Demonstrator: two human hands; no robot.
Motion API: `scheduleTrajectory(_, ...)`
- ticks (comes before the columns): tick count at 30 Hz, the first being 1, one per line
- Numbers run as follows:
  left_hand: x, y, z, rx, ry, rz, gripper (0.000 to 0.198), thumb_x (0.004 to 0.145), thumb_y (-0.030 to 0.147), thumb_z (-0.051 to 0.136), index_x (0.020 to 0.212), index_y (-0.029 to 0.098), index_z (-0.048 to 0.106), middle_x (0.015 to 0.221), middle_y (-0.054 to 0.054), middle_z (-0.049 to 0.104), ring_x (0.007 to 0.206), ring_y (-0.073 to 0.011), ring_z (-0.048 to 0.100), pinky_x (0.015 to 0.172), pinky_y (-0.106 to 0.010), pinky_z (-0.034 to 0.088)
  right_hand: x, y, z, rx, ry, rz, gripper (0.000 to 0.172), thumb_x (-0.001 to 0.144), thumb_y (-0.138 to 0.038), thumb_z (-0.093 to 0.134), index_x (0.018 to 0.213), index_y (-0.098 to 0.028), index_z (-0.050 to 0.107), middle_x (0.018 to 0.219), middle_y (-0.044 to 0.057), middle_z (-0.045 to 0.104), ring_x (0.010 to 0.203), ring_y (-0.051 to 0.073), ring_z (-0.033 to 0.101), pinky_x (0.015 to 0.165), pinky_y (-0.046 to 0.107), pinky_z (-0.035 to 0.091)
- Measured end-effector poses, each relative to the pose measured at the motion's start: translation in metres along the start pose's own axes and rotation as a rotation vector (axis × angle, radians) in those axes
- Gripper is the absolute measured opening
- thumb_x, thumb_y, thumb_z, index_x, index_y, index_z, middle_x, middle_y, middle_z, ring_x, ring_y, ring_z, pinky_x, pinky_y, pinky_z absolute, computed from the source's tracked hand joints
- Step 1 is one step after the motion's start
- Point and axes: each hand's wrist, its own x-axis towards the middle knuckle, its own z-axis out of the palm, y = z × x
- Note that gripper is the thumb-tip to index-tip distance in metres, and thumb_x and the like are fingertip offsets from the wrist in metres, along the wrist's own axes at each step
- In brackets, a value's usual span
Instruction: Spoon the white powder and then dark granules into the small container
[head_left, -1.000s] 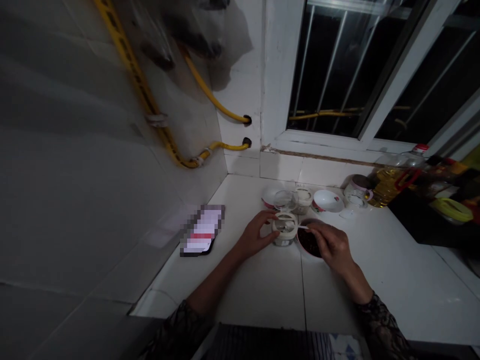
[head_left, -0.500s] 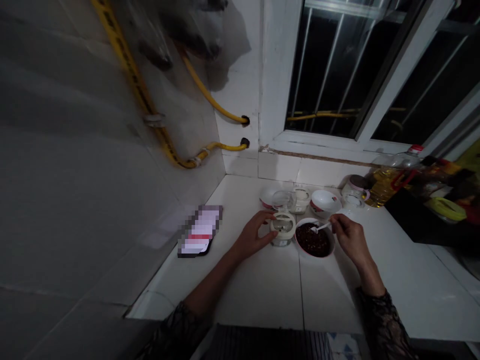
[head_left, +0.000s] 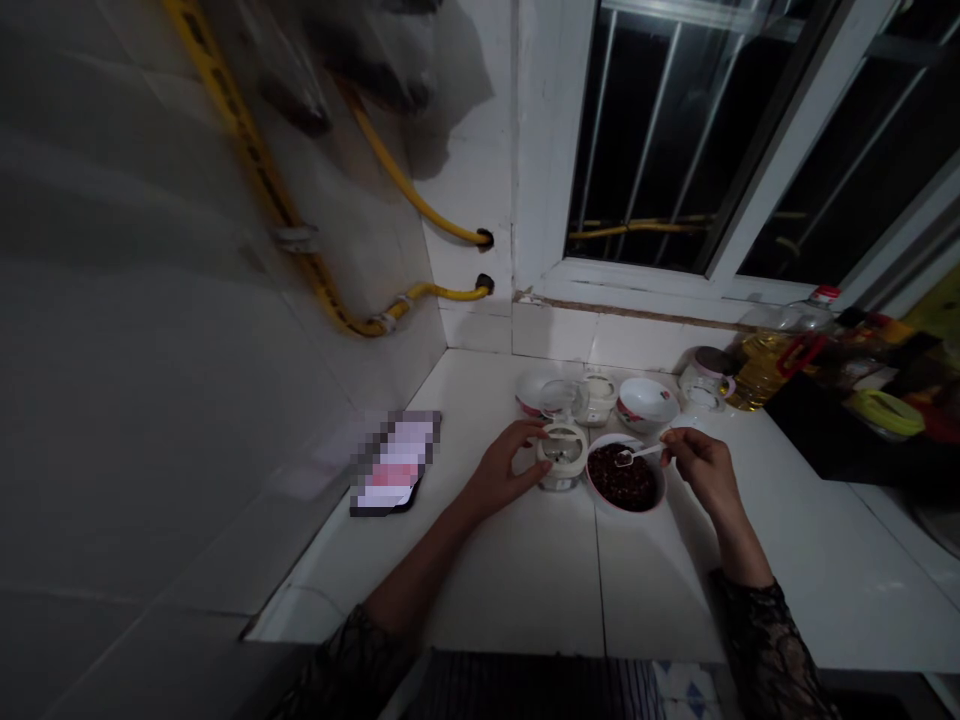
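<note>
My left hand [head_left: 501, 470] grips a small clear jar [head_left: 561, 478] with a white rim by its left side, thumb at the front and fingers behind. The jar's flip-up lid [head_left: 559, 398] stands raised at the back. In my right hand [head_left: 699, 465], thumb and fingers pinch the handle of a small white spoon [head_left: 641, 453]. The spoon's head is over a white bowl [head_left: 663, 492], which holds a dark red, flaky mixture [head_left: 619, 485]. The bowl stands just right of the jar. Whether the spoon carries anything is too small to tell.
Behind stand a second small jar [head_left: 598, 402], a white bowl with a red pattern [head_left: 646, 404] and another bowl [head_left: 529, 390]. Farther right are a lidded jar [head_left: 705, 378], an oil bottle [head_left: 761, 370] and a black box [head_left: 810, 430]. A phone [head_left: 397, 465] lies left.
The spoon's head has turned and shows more of its hollow over the bowl. My left hand keeps its place on the jar. The whole view has shifted slightly.
</note>
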Motion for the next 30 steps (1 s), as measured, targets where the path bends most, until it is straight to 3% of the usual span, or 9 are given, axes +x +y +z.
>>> scheduleTrajectory(4,0.0,0.0,0.0,0.009,-0.005,-0.005,0.029,0.086,0.032,0.065,0.113,0.023,0.06,0.125,-0.013,0.062,0.116,-0.0256,0.06,0.089,-0.038,0.054,-0.002,-0.002,0.003,-0.008,0.006,-0.011,0.042,0.068,-0.06,0.07,0.067,-0.018,0.066,0.049,0.001,0.06,0.041,0.01,0.036,0.041,0.025,0.028)
scheduleTrajectory(15,0.0,0.001,-0.001,0.02,-0.018,-0.01,0.028,0.087,0.031,0.064,0.113,0.022,0.059,0.125,-0.013,0.062,0.118,-0.0254,0.059,0.091,-0.039,0.054,0.0,0.0,0.004,0.093,-0.049,0.097,0.046,0.06,-0.063,0.073,0.066,-0.018,0.064,0.049,0.002,0.062,0.036,0.008,0.031,0.037,0.024,0.022)
scheduleTrajectory(19,0.001,0.0,0.0,0.018,-0.015,-0.012,0.028,0.087,0.033,0.064,0.112,0.021,0.059,0.126,-0.013,0.061,0.117,-0.0254,0.059,0.089,-0.038,0.054,-0.002,-0.001,0.003,-0.05,0.007,-0.035,0.045,0.068,-0.064,0.067,0.064,-0.02,0.064,0.053,0.003,0.063,0.044,0.012,0.042,0.045,0.026,0.033)
scheduleTrajectory(23,0.001,-0.001,0.001,0.004,-0.002,0.003,0.028,0.087,0.032,0.064,0.112,0.022,0.059,0.125,-0.013,0.062,0.117,-0.0252,0.059,0.089,-0.038,0.054,-0.008,-0.005,0.011,-0.131,-0.105,-0.139,0.042,0.077,-0.06,0.06,0.061,-0.021,0.063,0.056,0.003,0.064,0.056,0.017,0.053,0.057,0.028,0.041)
scheduleTrajectory(26,0.0,-0.001,0.001,0.004,0.005,0.008,0.028,0.086,0.031,0.064,0.112,0.022,0.06,0.124,-0.012,0.062,0.117,-0.0249,0.059,0.089,-0.037,0.054,-0.008,-0.005,0.014,-0.1,-0.151,-0.101,0.04,0.077,-0.057,0.061,0.061,-0.021,0.064,0.055,0.003,0.065,0.053,0.016,0.051,0.054,0.027,0.04)
scheduleTrajectory(30,0.0,0.0,-0.001,0.018,-0.008,-0.001,0.027,0.086,0.029,0.065,0.111,0.022,0.06,0.124,-0.013,0.062,0.118,-0.0257,0.06,0.089,-0.038,0.054,-0.003,-0.002,0.007,-0.033,-0.07,-0.021,0.039,0.07,-0.057,0.068,0.062,-0.02,0.066,0.05,0.001,0.063,0.044,0.012,0.041,0.045,0.026,0.033)
